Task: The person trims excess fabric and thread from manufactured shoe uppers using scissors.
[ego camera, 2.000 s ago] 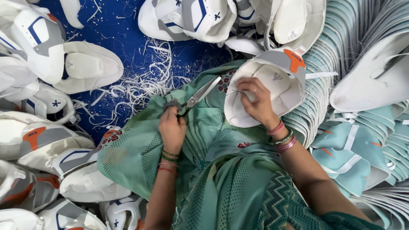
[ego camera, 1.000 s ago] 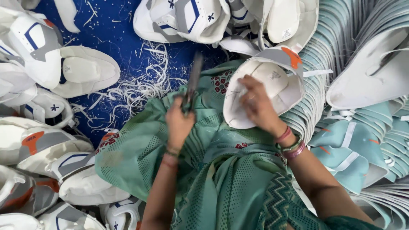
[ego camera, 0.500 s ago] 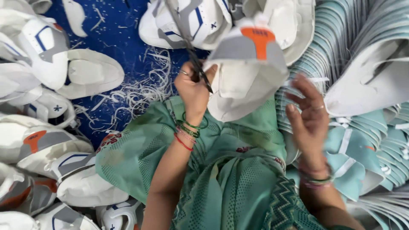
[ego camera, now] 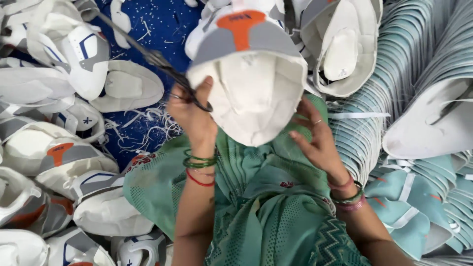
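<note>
Over blue sheet (ego camera: 157, 29), shoe upper (ego camera: 251, 74) (left fingers (ego camera: 197, 98) touching)

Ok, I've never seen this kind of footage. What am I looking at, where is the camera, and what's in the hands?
There is no machine here: a person works with bare hands, and the one camera sits on their head, looking down at their lap. The left hand holds scissors and also grips the edge of a white shoe upper, the piece with grey panels and an orange patch, lifted over the green cloth on the lap. The right hand is open beside the upper's lower edge; whether it touches is unclear. Finished-looking uppers lie piled to the left on a blue sheet strewn with white trimmings. Stacks of teal pieces fill the right.
</note>
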